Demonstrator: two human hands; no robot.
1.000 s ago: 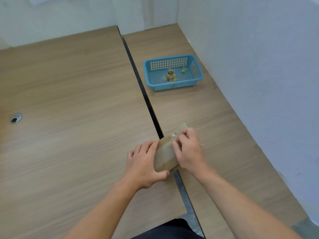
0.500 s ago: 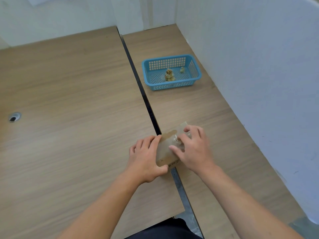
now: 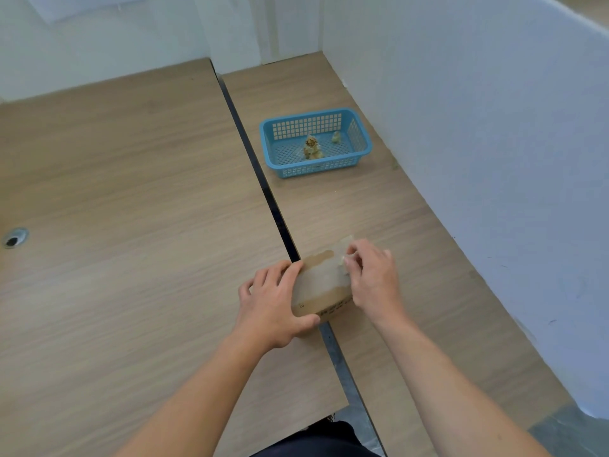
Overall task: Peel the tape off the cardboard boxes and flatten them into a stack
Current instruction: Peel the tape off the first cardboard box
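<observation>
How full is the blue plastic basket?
Almost empty: the blue plastic basket holds just two small yellowish crumpled wads on its floor.

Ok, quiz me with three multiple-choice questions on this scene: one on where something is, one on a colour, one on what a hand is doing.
1. The basket stands: A on the left desk; B on the right desk; C on the cardboard box.
2. The basket is: A blue; B red; C green.
3. The left hand: A lies flat on a desk; B reaches into the basket; C grips the cardboard box.
Answers: 1 B, it sits right of the gap between desks. 2 A, its mesh walls are blue. 3 C, it clasps the box's side while the right hand pinches its tape.
</observation>
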